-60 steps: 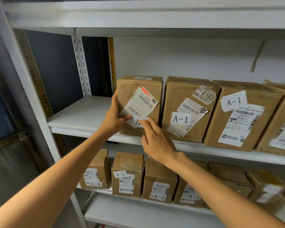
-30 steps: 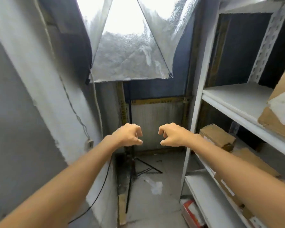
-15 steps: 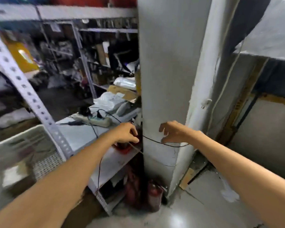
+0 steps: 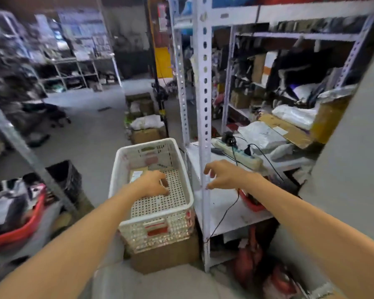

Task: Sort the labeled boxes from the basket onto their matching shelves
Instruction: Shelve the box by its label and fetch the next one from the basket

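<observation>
A white perforated plastic basket stands on a cardboard carton in front of me. One brown labeled box lies at its far end, partly hidden by my left hand, which hovers over the basket's inside with loosely curled fingers and holds nothing. Over to the right, beside a white perforated rack post, hangs my right hand, fingers spread and empty. The shelves with the A-1 and A-2 boxes are out of view.
A white rack at right carries a power strip, black cables and plastic bags. Fire extinguishers stand under it. A red tub and a black crate sit at left. Grey floor stretches ahead, with more boxes behind the basket.
I have turned left, away from the A-1 shelf, past a wall corner, and now face the basket. Both hands stayed empty; the left one has come over the basket.
</observation>
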{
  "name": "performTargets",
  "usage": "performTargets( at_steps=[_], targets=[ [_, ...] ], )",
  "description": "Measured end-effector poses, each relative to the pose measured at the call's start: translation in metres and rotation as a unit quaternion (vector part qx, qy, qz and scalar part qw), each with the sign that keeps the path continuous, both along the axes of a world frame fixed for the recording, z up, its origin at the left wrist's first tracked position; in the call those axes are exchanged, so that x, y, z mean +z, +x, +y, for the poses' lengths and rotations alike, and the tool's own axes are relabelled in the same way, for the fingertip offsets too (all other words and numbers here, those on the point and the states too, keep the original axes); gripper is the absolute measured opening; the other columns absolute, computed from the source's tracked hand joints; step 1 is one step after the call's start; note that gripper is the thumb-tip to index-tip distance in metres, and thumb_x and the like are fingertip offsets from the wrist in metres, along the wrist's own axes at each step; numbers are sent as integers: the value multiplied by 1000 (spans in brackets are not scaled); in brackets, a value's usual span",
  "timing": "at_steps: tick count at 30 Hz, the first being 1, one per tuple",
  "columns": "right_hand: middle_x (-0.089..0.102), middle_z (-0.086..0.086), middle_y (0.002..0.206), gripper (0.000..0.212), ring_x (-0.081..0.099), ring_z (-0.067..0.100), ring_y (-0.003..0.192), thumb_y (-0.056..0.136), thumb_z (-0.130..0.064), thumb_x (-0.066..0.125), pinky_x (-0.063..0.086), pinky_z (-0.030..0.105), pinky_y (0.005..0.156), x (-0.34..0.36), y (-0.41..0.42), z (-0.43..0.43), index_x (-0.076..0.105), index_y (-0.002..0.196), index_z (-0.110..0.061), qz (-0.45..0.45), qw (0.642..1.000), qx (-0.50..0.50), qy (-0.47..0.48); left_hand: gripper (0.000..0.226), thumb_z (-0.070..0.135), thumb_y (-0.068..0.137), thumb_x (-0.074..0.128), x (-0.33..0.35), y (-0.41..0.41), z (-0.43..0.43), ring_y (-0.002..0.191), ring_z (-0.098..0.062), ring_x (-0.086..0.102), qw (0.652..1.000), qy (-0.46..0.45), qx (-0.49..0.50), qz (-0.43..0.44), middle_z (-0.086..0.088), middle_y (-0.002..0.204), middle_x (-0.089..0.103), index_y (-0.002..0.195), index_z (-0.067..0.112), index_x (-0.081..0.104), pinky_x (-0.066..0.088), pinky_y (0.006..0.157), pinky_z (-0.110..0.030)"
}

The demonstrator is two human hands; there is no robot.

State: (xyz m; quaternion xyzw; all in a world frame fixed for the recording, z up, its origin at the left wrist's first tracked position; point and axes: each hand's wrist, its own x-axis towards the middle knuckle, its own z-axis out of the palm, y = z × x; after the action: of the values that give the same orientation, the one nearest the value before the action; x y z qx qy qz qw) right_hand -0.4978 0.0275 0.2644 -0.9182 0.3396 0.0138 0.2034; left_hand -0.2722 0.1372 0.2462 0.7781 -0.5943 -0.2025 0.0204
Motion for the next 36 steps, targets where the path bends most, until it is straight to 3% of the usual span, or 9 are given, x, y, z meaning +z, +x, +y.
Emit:
performTargets(
  at_steps=[6, 11, 14, 17, 20, 24, 28, 32, 36],
  targets=[
    [59, 1, 102, 44, 56, 17, 89, 78, -30, 73, 47, 29, 75, -14, 101, -7, 60, 117, -15, 17, 1000, 1, 2, 33, 32, 83, 71, -12, 93, 20, 89, -12, 54, 999, 9, 36, 39, 0, 110, 63, 110, 15, 65, 43, 75, -22],
    [64, 9, 111, 48, 59, 23, 95, 78, -29, 71, 52, 38, 83, -32, 178, -15, 59, 121, -11, 49, 999, 14, 14, 31, 29, 84, 69, -28, 165, 30, 100, -19, 63, 995, 28, 63, 67, -5, 113, 67, 111, 13, 64, 52, 89, -34],
    [60, 7, 116, 50, 55, 20, 94, 80, -30, 69, 48, 33, 79, -44, 217, -17, 56, 125, -12, 61, 998, 21, 23, 33, 26, 84, 70, -36, 205, 34, 100, -19, 63, 994, 35, 73, 77, -6, 113, 66, 112, 11, 63, 51, 87, -32],
    [60, 9, 115, 48, 57, 23, 90, 81, -29, 68, 51, 37, 76, -53, 250, -21, 56, 122, -8, 82, 996, 30, 29, 33, 27, 84, 71, -44, 234, 29, 100, -20, 62, 992, 41, 82, 84, -6, 112, 66, 112, 12, 62, 51, 85, -30],
    [62, 11, 114, 47, 60, 26, 92, 81, -27, 67, 50, 37, 71, -61, 277, -32, 57, 122, -6, 91, 995, 34, 33, 34, 27, 83, 71, -56, 252, 16, 96, -18, 62, 991, 40, 88, 94, -6, 111, 67, 113, 12, 63, 49, 79, -26],
    [60, 8, 122, 49, 58, 23, 103, 83, -27, 67, 48, 30, 77, -81, 310, -60, 55, 127, -9, 108, 992, 50, 52, 33, 25, 81, 73, -72, 275, -10, 95, -17, 62, 987, 55, 102, 109, -6, 109, 67, 110, 14, 63, 46, 74, -24],
    [63, 10, 115, 43, 61, 26, 98, 81, -25, 67, 53, 42, 84, -108, 345, -103, 58, 118, -6, 103, 992, 53, 48, 32, 21, 82, 72, -89, 305, -48, 98, -19, 63, 986, 39, 126, 102, -6, 110, 68, 112, 12, 63, 47, 75, -25],
    [62, 10, 118, 47, 61, 26, 102, 80, -24, 67, 53, 42, 86, -142, 379, -145, 57, 122, -6, 115, 988, 68, 83, 43, 23, 82, 73, -114, 324, -81, 100, -19, 62, 982, 83, 133, 108, -5, 114, 65, 121, 14, 58, 51, 85, -30],
    [63, 15, 111, 47, 61, 29, 100, 78, -25, 67, 53, 44, 86, -183, 409, -181, 57, 118, -4, 135, 982, 83, 106, 43, 20, 82, 73, -145, 339, -119, 99, -19, 62, 976, 87, 159, 123, -6, 113, 64, 121, 12, 58, 49, 81, -28]
  ],
)
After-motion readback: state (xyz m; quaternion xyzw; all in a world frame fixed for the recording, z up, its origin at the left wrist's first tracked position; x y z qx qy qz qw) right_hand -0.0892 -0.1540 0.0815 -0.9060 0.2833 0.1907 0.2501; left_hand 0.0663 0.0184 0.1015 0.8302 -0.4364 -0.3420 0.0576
